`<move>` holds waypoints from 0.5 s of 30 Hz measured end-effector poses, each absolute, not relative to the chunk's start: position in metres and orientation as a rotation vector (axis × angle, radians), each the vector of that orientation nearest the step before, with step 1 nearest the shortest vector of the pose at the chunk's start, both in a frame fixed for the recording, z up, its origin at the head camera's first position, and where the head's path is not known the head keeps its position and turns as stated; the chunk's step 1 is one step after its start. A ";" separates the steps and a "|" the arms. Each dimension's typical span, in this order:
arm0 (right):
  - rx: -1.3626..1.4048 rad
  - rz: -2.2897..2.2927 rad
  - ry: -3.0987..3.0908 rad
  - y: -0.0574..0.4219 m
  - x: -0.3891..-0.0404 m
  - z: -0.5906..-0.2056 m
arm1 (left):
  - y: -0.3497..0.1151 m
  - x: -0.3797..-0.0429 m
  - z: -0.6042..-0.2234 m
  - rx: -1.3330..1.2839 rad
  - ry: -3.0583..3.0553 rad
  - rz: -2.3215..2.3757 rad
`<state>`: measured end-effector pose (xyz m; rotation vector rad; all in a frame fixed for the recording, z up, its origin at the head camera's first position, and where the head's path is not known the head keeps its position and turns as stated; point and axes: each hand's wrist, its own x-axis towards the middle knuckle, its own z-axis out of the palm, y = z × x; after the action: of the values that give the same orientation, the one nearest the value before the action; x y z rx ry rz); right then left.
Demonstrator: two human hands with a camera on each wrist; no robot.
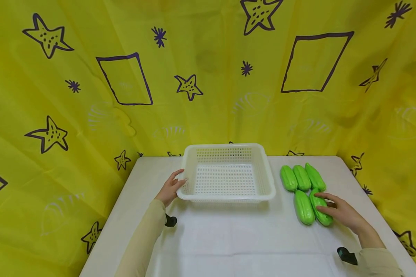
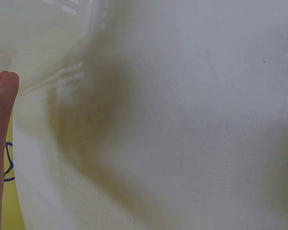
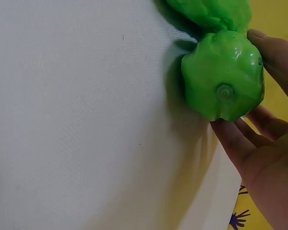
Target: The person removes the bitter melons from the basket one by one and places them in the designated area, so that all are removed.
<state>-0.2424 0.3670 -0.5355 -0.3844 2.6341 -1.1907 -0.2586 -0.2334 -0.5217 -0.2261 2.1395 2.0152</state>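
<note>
At the left rim of a white plastic basket, my left hand touches the edge with its fingers extended. Its straight fingers show beside the basket's side in the left wrist view. On the right of the table, my right hand holds a green ridged gourd. The right wrist view shows the thumb on one side of this gourd and fingers on the other, its stem end facing the camera. Another green gourd lies right alongside it.
Behind the held gourd lie more green gourds in a row, right of the basket. A white cloth covers the table. Yellow curtains with star drawings stand at the back and both sides. Dark wrist devices show near the sleeves.
</note>
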 end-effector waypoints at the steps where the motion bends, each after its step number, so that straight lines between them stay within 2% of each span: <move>1: -0.384 -1.186 2.636 0.367 -0.242 -0.535 | -0.234 -0.259 -0.522 -0.228 2.141 2.010; 15: -0.329 -1.222 2.603 0.365 -0.243 -0.535 | -0.233 -0.257 -0.522 -0.203 2.138 2.043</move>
<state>-0.2427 0.3652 -0.5348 -0.3294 2.6028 -1.2222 -0.2569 -0.2335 -0.5222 -0.2034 2.1379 2.0429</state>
